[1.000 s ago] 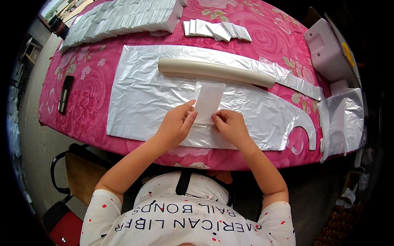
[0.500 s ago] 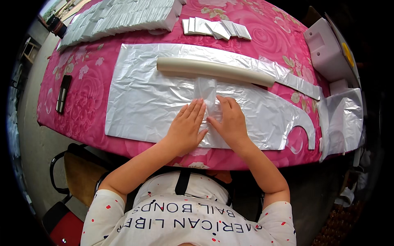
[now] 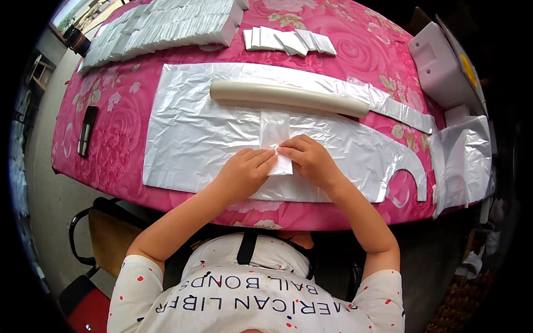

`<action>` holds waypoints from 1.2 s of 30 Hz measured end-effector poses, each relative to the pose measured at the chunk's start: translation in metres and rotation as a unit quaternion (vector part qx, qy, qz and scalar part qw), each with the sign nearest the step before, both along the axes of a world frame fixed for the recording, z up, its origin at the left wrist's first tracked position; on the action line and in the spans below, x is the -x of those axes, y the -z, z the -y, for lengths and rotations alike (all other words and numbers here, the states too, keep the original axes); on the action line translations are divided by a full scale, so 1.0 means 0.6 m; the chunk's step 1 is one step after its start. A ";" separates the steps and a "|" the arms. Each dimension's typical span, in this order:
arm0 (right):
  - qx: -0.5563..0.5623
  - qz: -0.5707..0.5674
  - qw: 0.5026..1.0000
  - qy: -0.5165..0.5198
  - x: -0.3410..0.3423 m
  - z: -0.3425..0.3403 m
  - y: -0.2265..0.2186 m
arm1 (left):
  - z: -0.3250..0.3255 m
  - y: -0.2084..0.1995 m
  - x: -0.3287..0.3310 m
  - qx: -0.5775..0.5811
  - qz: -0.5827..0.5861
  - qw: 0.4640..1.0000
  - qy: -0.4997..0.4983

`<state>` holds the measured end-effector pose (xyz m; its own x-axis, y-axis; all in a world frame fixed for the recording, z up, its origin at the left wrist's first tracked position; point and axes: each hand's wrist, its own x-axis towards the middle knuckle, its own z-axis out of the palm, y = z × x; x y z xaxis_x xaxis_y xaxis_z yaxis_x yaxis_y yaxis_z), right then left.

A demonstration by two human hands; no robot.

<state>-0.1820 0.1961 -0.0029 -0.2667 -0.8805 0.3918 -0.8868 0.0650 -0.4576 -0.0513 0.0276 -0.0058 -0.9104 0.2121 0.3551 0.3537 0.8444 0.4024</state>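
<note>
A narrow folded strip of thin white plastic (image 3: 274, 126) lies on a broad, flat white plastic sheet (image 3: 344, 152), which has a curved cutout at its right end. My left hand (image 3: 248, 171) pinches the strip from the left, fingers pressed together. From the right, my right hand (image 3: 308, 160) closes its thumb and fingertips on the same strip. The fingertips of both hands nearly meet over it, and its lower end shows just below them. Beyond my hands, a long cream-coloured tube (image 3: 288, 99) rests across the sheet.
Densely packed folded white packets (image 3: 172, 28) stand at the far left, with a short row of them (image 3: 290, 41) beside. A black oblong object (image 3: 87, 131) lies at left. At right are a white foam box (image 3: 444, 66) and draped plastic (image 3: 463, 166). A chair (image 3: 114, 238) stands below left.
Both hands were flat with fingers stretched along the strip; now they pinch it between fingertips. The strip's near end has been folded into a shorter, squarer shape.
</note>
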 end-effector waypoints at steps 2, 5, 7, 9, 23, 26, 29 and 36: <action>0.001 0.024 1.000 -0.006 -0.024 -0.006 -0.007 | -0.001 -0.005 -0.025 -0.001 -0.011 1.000 0.011; 0.003 0.052 0.999 0.013 -0.040 -0.014 -0.007 | 0.001 -0.015 -0.036 -0.042 0.020 0.999 -0.003; 0.008 0.087 0.995 0.040 -0.041 -0.012 -0.013 | 0.000 -0.017 -0.033 -0.113 0.047 0.992 -0.040; -0.065 0.251 0.957 0.127 -0.039 -0.002 -0.029 | 0.001 -0.012 -0.023 -0.210 0.098 0.968 -0.096; -0.246 0.448 0.815 0.274 0.016 0.054 -0.043 | 0.016 -0.031 0.039 -0.304 0.180 0.896 -0.268; -0.267 0.471 0.798 0.265 0.025 0.060 -0.046 | 0.013 -0.007 0.033 -0.172 0.029 0.965 -0.196; -0.262 0.496 0.779 0.282 0.031 0.061 -0.043 | -0.002 -0.002 0.039 -0.072 -0.018 0.992 -0.104; -0.217 0.560 0.752 0.271 0.040 0.063 -0.032 | -0.034 0.036 0.076 0.050 0.041 0.989 -0.135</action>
<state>-0.2059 0.1586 0.0161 -0.5812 -0.5032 -0.6395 0.2497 0.6376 -0.7287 -0.0972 0.0477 -0.0273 -0.9633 -0.0131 0.2681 0.0791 0.9407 0.3300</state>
